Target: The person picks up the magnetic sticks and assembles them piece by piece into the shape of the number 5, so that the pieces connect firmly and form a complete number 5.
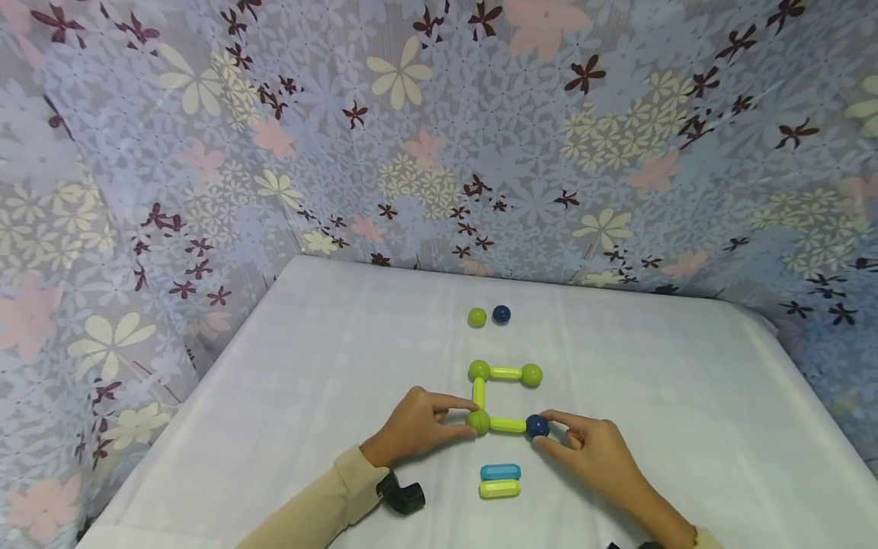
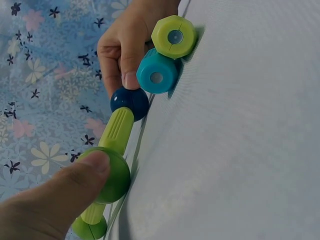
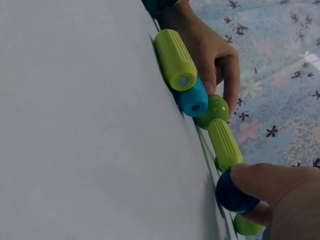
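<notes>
Green balls and yellow-green rods form a three-sided, U-like shape on the white cloth. My left hand point(image 1: 425, 423) pinches the near-left green ball point(image 1: 478, 422) between thumb and index finger. At the near-right end, my right hand point(image 1: 593, 450) pinches a dark blue ball point(image 1: 537, 426). A yellow-green rod point(image 1: 507, 425) joins these two balls. From the left ball another rod point(image 1: 479, 394) runs back to a green ball point(image 1: 479, 370), and a further rod point(image 1: 506, 373) leads to the end green ball point(image 1: 531, 374). The left wrist view shows my left thumb point(image 2: 75, 185) on the green ball.
Closer to me, a blue rod point(image 1: 501, 471) and a yellow-green rod point(image 1: 499, 489) lie side by side. Farther back sit a loose green ball point(image 1: 477, 317) and a loose dark blue ball point(image 1: 501, 314). A flowered cloth point(image 1: 439, 152) hangs behind the table point(image 1: 343, 320).
</notes>
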Action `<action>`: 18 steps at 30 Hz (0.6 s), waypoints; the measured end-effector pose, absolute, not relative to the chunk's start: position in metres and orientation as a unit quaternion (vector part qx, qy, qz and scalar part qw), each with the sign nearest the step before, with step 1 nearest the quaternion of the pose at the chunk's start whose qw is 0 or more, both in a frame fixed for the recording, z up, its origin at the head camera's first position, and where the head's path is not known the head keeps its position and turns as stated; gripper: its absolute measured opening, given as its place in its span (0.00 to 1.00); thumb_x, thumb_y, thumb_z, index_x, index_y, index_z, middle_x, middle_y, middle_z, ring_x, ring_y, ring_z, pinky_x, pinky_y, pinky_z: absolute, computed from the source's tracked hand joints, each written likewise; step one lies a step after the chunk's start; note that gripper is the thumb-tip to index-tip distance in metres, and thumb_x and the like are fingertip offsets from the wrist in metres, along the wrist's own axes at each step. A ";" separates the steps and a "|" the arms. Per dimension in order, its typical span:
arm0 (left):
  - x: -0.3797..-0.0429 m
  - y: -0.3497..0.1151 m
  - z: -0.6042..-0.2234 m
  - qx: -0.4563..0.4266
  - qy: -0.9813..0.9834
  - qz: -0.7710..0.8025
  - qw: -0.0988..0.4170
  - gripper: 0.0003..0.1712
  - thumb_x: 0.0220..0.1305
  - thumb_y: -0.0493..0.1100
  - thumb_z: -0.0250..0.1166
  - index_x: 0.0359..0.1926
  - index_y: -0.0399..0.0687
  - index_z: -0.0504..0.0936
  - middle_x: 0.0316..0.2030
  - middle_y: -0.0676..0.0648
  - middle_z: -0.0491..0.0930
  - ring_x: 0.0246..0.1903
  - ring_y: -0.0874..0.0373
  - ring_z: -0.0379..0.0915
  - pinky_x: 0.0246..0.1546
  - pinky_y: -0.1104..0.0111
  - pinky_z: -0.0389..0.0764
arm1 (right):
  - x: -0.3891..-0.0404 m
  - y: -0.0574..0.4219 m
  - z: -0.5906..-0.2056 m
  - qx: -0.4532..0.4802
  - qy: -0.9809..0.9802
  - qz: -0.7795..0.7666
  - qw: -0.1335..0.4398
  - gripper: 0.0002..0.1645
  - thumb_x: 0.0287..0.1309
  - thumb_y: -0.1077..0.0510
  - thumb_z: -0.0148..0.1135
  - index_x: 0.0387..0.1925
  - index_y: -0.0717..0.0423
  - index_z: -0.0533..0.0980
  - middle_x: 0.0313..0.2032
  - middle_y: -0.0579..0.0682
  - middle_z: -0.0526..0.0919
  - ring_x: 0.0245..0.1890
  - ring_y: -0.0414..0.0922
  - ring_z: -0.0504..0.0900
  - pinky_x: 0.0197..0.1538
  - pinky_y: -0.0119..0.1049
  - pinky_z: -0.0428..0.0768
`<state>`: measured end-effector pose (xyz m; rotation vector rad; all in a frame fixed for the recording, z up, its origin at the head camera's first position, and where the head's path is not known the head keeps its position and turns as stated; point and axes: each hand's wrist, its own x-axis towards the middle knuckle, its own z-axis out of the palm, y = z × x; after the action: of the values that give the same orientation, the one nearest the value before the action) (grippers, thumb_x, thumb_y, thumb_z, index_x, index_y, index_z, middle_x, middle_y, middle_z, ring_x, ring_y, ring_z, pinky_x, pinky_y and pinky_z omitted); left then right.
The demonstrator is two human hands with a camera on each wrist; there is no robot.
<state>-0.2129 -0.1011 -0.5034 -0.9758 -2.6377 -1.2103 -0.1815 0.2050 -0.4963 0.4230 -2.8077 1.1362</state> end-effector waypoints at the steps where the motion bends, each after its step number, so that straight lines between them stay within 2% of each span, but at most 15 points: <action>1: -0.213 -0.101 -0.503 -0.318 -0.860 -0.397 0.039 0.20 0.59 0.54 0.77 0.52 0.57 0.90 0.13 0.65 0.56 0.16 0.73 0.50 0.19 0.76 0.55 | -0.182 0.205 -0.497 0.138 -0.918 0.370 0.042 0.23 0.54 0.44 0.78 0.49 0.49 0.87 0.10 0.34 0.59 0.13 0.31 0.54 0.20 0.28 0.57; 13: -0.213 -0.101 -0.502 -0.314 -0.859 -0.401 0.046 0.20 0.59 0.52 0.77 0.52 0.54 0.90 0.13 0.66 0.56 0.15 0.74 0.49 0.18 0.77 0.55 | -0.181 0.201 -0.498 0.134 -0.920 0.361 0.070 0.25 0.55 0.44 0.77 0.51 0.51 0.87 0.10 0.33 0.57 0.13 0.31 0.53 0.19 0.28 0.56; 18: -0.214 -0.101 -0.502 -0.319 -0.861 -0.394 0.054 0.20 0.60 0.52 0.77 0.52 0.54 0.90 0.13 0.65 0.55 0.15 0.74 0.49 0.18 0.77 0.54 | -0.179 0.203 -0.500 0.172 -0.904 0.366 0.138 0.25 0.52 0.49 0.80 0.52 0.51 0.86 0.11 0.28 0.54 0.14 0.27 0.50 0.17 0.27 0.56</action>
<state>-0.2137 -0.1006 -0.5023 -0.9679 -2.6150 -1.1961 -0.1792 0.2031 -0.5004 0.4965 -2.6154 1.0573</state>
